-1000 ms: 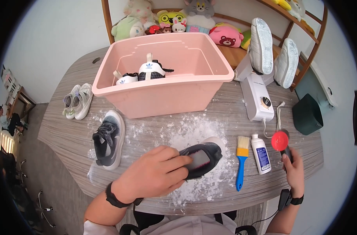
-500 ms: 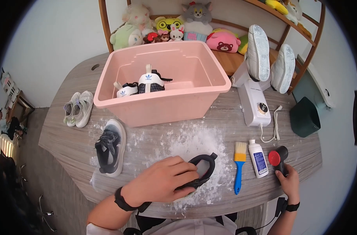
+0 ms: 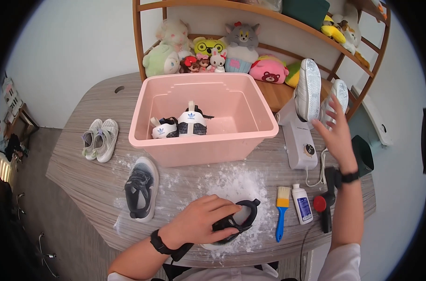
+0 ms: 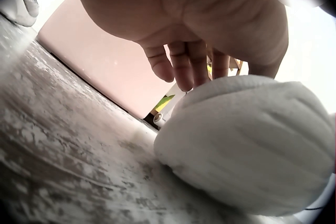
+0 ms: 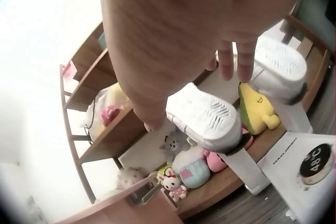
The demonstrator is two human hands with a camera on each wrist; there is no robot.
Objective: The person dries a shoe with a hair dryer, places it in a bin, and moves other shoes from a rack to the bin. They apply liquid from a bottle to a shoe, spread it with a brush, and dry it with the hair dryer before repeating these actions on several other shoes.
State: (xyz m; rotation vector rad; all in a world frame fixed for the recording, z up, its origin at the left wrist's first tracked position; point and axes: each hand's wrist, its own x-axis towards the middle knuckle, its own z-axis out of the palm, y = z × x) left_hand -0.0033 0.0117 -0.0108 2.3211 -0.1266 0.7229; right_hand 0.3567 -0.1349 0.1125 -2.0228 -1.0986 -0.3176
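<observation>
My left hand [image 3: 201,225] grips a dark grey sneaker [image 3: 254,216], its fingers and thumb at either side near the opening. The sneaker rests over white powder on the table; its pale toe [image 4: 252,145] fills much of the left wrist view. My right hand [image 3: 337,138] is raised with fingers spread, close to two white shoes [image 3: 308,91] set soles outward on the arms of a white shoe dryer [image 3: 299,145]. In the right wrist view its fingers overlap the farther white shoe [image 5: 278,66]. A black handheld tool with a round red end [image 3: 320,204] lies under the right forearm.
A matching dark sneaker [image 3: 142,189] stands at left, near a pale pair [image 3: 100,140]. The pink bin [image 3: 203,152] holds black-and-white shoes. A paintbrush [image 3: 281,210] and white bottle [image 3: 302,204] lie at right, near the dryer's cord. A shelf [image 3: 269,89] with plush toys stands behind.
My right hand has let go of the black tool, left it on the table and risen toward the white shoes. My left hand has drawn the sneaker nearer, and its opening has turned.
</observation>
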